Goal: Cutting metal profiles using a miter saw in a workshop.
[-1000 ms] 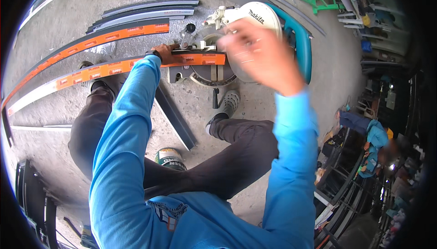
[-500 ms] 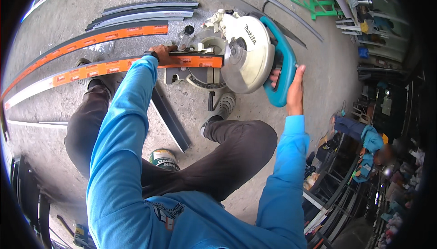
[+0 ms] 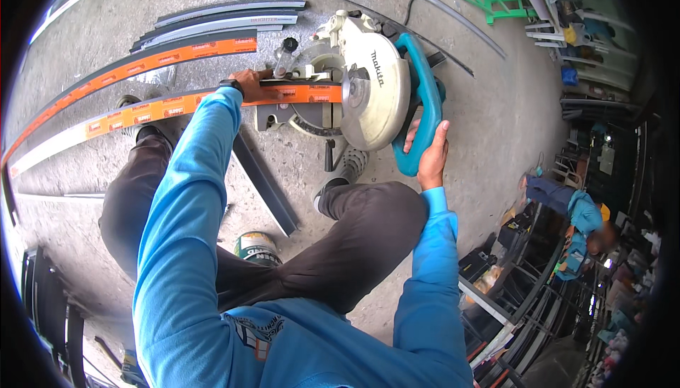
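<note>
Concrete floor (image 3: 489, 111) carries miter saw (image 3: 375, 115) at 1 o'clock; right hand (image 3: 431, 160) closed around teal handle (image 3: 428, 97), left hand (image 3: 252, 85) half-closed over orange-taped strip (image 3: 312, 95).

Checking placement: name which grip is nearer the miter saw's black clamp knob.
Left. The left grip is on the orange-labelled profile, just below and left of the knob; the right grip is farther, down and right, at the teal handle.

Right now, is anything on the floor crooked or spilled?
A dark strip lies slantwise between the person's legs, looking askew because the grey strips farther off lie side by side. I see no spill.
</note>
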